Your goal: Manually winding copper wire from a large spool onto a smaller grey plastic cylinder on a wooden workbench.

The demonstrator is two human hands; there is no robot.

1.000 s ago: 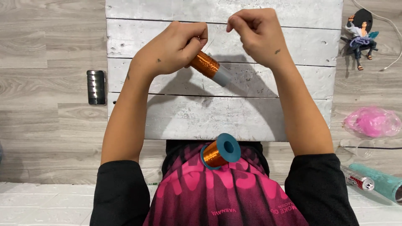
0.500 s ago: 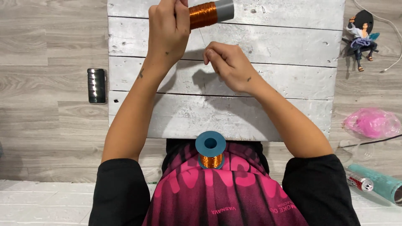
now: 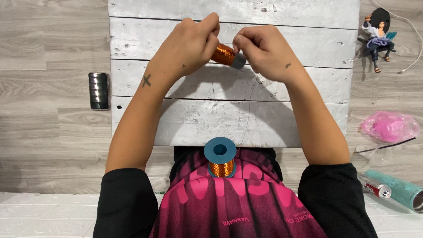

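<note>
Here the left hand (image 3: 189,48) holds a small coil of copper wire (image 3: 224,54) above the white plank board (image 3: 282,119), its grip closed around the coil's left end. The right hand (image 3: 264,53) meets the coil's grey end cap (image 3: 239,61), fingers pinched together there; what the pinch holds cannot be told. A thin wire strand (image 3: 249,110) runs down from the hands toward a blue-flanged copper spool (image 3: 220,158) resting at the person's lap. A dark phone (image 3: 98,91) lies left of the board, a small figurine (image 3: 377,37) at upper right.
</note>
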